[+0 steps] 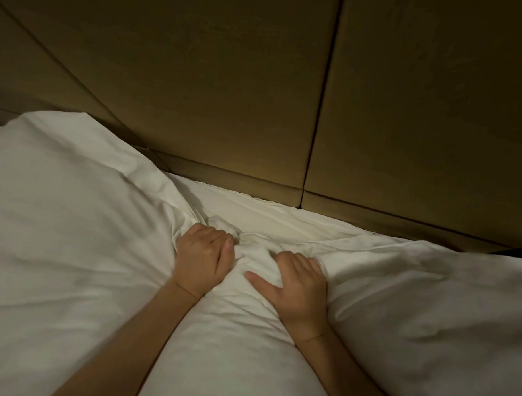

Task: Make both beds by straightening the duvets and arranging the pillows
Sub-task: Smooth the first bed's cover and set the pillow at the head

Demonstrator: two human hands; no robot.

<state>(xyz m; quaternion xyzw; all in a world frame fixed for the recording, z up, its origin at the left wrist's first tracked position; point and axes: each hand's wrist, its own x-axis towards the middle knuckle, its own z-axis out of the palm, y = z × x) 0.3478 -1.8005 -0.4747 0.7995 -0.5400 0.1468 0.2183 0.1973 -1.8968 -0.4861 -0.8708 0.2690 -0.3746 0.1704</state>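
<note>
Padded headboard wall (228,87) behind; bed sheet (253,209) runs along its base. White duvet (412,307) bunched at head end, pillow (61,191) to the left. Left hand (203,258): fingers curled, gripping a fold of duvet. Right hand (301,285): fingers bent into the cloth, thumb splayed. Risk: uneven pull would skew the edge or drag the pillow. No containers in view.
</note>
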